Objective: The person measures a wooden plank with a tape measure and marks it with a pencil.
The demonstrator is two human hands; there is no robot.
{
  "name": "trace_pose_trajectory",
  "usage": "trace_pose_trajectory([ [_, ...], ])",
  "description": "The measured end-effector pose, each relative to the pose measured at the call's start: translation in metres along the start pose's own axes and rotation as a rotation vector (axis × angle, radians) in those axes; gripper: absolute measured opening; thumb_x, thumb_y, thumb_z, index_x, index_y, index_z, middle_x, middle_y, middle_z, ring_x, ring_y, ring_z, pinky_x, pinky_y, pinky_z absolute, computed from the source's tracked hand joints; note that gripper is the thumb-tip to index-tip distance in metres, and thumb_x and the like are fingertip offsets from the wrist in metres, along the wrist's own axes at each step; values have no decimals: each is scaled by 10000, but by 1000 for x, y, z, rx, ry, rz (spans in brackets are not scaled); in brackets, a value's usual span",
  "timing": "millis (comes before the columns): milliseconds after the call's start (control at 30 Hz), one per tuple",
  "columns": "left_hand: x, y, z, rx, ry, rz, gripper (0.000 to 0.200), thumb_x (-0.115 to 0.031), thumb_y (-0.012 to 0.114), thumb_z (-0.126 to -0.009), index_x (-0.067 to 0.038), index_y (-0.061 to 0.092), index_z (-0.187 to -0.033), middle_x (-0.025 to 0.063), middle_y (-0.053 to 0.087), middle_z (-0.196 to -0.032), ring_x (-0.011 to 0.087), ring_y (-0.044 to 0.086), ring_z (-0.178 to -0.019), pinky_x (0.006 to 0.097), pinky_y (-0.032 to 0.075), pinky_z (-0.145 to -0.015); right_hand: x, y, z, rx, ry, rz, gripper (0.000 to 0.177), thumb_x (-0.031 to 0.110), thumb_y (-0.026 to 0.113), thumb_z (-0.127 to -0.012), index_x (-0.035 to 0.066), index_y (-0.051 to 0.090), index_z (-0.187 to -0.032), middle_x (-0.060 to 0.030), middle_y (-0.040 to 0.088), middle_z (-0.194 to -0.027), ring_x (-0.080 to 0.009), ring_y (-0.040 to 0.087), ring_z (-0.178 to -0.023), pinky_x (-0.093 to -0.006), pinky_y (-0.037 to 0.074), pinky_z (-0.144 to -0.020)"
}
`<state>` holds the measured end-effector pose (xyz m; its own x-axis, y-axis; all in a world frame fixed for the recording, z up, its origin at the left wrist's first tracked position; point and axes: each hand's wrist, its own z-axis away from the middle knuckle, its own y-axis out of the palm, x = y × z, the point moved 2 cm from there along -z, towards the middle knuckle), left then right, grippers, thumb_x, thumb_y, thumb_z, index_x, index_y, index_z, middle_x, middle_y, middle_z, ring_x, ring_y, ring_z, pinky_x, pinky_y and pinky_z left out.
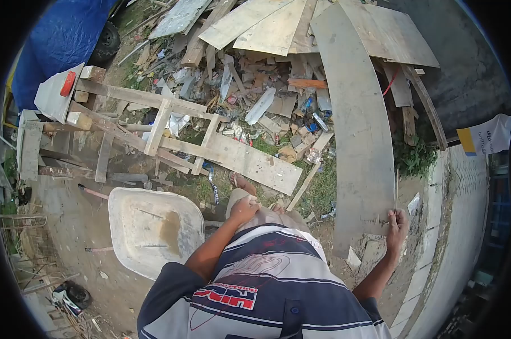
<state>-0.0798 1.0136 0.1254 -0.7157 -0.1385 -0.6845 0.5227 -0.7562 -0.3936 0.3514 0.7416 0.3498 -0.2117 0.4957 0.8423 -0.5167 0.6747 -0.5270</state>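
Note:
My right hand (398,224) is at the right, its fingers closed on the lower right edge of a long grey board (361,130). The board stretches up from there and overlaps pale panels at the top. Closed in front of my shorts, my left hand (245,209) rests near my thigh; whatever its fingers hold, if anything, is too small to make out. A thin upright strip (396,189) shows just above my right hand.
A wheelbarrow (145,226) stands at my left. Beyond it lies a wooden frame (159,127) with a red object (67,83) on its end. Debris (267,107) and pale panels (267,25) are heaped ahead. A wall (464,73) rises at the right.

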Motion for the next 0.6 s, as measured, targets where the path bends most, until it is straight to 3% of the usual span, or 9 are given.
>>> trace_pose_trajectory([
  [33,-17,-4,5,-73,32,7,502,-336,709,-841,-6,630,-1211,182,724,-1067,296,692,-1009,374,513,-896,1,-7,6,14,12,1,227,161,615,-976,77,499,-800,78,382,-730,-44,323,-686,-232,280,-607],
  [167,-25,7,-4,-54,52,81,459,-309,702,-846,-13,638,-1192,168,728,-1067,286,693,-1010,372,515,-893,1,-36,20,-44,33,106,228,129,623,-953,31,511,-780,51,406,-705,-73,351,-671,-258,326,-599],
  [333,42,22,-39,65,41,-44,444,-299,696,-855,-4,635,-1181,172,724,-1050,291,698,-980,381,525,-875,-7,-30,25,9,70,323,207,201,629,-946,0,595,-907,-56,544,-743,-142,466,-688,-323,400,-645],
  [467,-10,10,-19,59,-42,-27,416,-262,709,-851,5,641,-1163,153,727,-1004,244,705,-922,357,531,-839,-12,-17,28,-103,-48,346,224,165,621,-943,3,527,-821,-74,441,-671,-186,411,-650,-355,370,-624],
  [600,2,15,-25,39,-32,56,378,-236,706,-857,11,650,-1137,139,725,-977,209,700,-885,341,534,-805,-27,-16,23,-135,-75,369,240,169,626,-943,1,518,-809,-49,436,-663,-152,407,-639,-340,365,-602],
])
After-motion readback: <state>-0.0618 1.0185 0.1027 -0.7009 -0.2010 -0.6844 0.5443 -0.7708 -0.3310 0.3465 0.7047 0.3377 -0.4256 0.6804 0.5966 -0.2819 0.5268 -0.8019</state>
